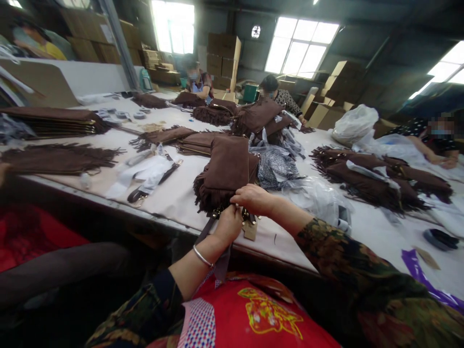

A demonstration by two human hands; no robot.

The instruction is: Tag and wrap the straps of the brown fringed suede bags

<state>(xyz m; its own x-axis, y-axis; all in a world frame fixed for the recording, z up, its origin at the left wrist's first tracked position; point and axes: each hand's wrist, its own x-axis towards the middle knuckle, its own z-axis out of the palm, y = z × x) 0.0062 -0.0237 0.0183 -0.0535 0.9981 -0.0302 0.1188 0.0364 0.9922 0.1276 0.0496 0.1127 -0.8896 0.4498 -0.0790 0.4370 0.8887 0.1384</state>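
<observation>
A brown fringed bag (227, 163) lies in front of me near the table's edge, flap side up. At its near edge, my left hand (229, 224) and my right hand (253, 199) meet, fingers pinched together among gold-coloured metal fittings (216, 213). The small part between their fingertips is hidden. From the bag's near edge a dark strap (207, 229) hangs over the table edge beside my left wrist. A tan card tag (249, 230) lies just below my right hand.
Brown bags are piled behind (259, 116), stacked at left (54, 118) and heaped at right (366, 179). Clear plastic bags (317, 198) lie right of my bag, a wrapped strap (152, 179) left. Several co-workers sit around the table; one person's knee (72, 261) is close at left.
</observation>
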